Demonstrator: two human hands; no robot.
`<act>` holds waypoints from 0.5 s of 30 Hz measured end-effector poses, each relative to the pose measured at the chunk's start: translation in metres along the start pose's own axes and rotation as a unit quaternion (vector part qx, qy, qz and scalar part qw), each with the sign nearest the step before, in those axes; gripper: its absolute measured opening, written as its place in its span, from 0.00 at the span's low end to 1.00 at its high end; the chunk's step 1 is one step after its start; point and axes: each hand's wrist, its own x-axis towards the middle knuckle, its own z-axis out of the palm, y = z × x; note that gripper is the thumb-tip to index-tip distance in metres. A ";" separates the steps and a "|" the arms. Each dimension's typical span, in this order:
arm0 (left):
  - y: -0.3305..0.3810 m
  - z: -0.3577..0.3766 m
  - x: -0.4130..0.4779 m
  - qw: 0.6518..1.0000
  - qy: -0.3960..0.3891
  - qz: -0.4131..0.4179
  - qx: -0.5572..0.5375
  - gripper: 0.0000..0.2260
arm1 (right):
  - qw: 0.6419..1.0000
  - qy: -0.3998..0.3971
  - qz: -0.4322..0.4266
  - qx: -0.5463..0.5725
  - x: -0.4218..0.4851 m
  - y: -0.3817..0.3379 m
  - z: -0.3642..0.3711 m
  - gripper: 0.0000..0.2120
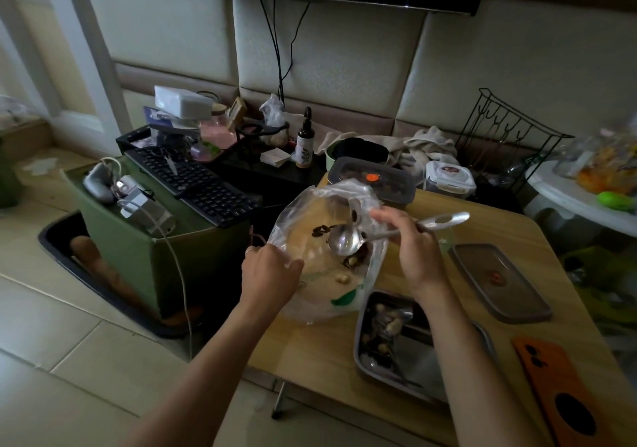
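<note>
A clear plastic bag (310, 212) stands open on the wooden table (482, 236), with a few dark and pale food scraps inside. My left hand (272, 274) grips the bag's near left rim. My right hand (413, 250) holds a metal spoon (344, 240) by its handle, with the bowl of the spoon over the bag's opening. In front of my right arm sits a metal tray (424, 353) with leftover scraps at its left end.
A grey lid (499, 281) lies right of the bag, and an orange phone (558, 391) sits at the table's near right. A lidded container (375, 179) and a small white tub (448, 176) stand behind. A green box with keyboards (193, 181) is to the left.
</note>
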 end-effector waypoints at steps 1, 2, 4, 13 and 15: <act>-0.001 0.001 0.001 1.000 0.004 -0.001 0.000 0.13 | 1.000 0.003 -0.015 0.007 0.000 0.000 -0.001 0.16; -0.002 0.002 0.001 1.000 0.009 -0.001 0.000 0.13 | 1.000 0.005 -0.027 0.012 0.000 -0.001 -0.002 0.17; -0.001 0.003 0.002 1.000 0.022 -0.001 -0.006 0.14 | 0.999 0.003 -0.045 0.024 -0.001 -0.003 -0.004 0.17; 0.008 0.005 0.001 0.997 0.067 0.007 -0.032 0.13 | 0.996 -0.014 -0.077 0.033 0.003 -0.001 -0.009 0.19; 0.008 0.006 0.002 0.997 0.075 0.003 -0.030 0.12 | 0.998 -0.003 -0.048 0.031 0.005 0.006 -0.010 0.21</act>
